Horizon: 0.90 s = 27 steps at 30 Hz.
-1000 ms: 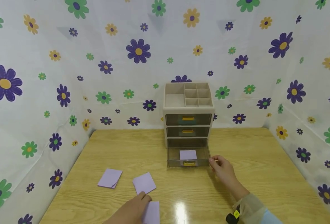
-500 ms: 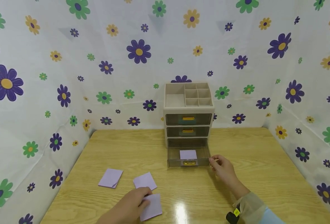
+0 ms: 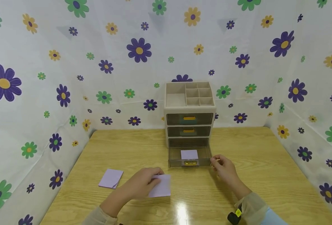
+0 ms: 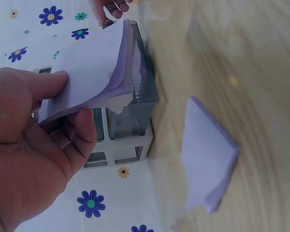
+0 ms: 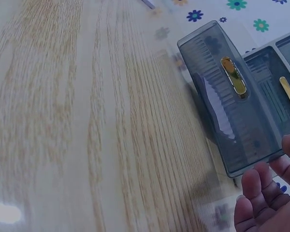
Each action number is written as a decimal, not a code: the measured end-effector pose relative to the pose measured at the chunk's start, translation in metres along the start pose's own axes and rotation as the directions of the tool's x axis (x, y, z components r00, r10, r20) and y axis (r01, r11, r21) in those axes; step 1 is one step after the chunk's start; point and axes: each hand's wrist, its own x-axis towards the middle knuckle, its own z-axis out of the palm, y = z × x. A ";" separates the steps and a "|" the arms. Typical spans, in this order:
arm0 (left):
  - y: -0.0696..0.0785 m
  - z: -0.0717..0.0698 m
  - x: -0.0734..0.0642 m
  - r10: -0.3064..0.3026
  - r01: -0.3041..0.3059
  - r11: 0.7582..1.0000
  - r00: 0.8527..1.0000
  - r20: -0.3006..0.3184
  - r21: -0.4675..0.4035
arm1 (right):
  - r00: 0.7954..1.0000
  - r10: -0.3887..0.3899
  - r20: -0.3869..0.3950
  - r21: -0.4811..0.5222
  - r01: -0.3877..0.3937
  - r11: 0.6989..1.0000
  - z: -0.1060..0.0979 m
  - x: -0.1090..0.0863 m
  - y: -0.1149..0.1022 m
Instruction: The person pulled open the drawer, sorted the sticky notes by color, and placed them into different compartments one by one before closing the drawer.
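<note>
My left hand (image 3: pixel 143 184) pinches lilac sticky notes (image 3: pixel 162 186) between thumb and fingers, above the table. In the left wrist view the held notes (image 4: pixel 92 72) look layered, with loose lower edges. Another lilac sticky note pad (image 3: pixel 110 178), one corner curled, lies on the table to the left. At the organizer (image 3: pixel 189 110), the bottom drawer (image 3: pixel 175 163) is pulled out and holds a lilac pad (image 3: pixel 189 154). My right hand (image 3: pixel 225 170) grips this drawer at its right front corner, thumb and fingertips on the edge (image 5: pixel 261 162).
Two upper drawers (image 3: pixel 189 131) of the organizer are closed, and its top has several open compartments (image 3: pixel 198 93). Flower-print cloth (image 3: pixel 112 78) surrounds the wooden table (image 3: pixel 126 143) at the back and sides. A black item with a yellow tag (image 3: pixel 234 216) sits by the right wrist.
My left hand has lifted the near sticky notes and carried them forward and right. The middle pad no longer shows on the table. My right hand stays at the drawer.
</note>
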 end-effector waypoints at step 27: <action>0.004 -0.019 0.094 0.012 -0.011 0.999 0.999 -0.045 0.031 | 1.000 -0.023 0.016 -0.005 0.023 1.000 -0.002 0.002 0.003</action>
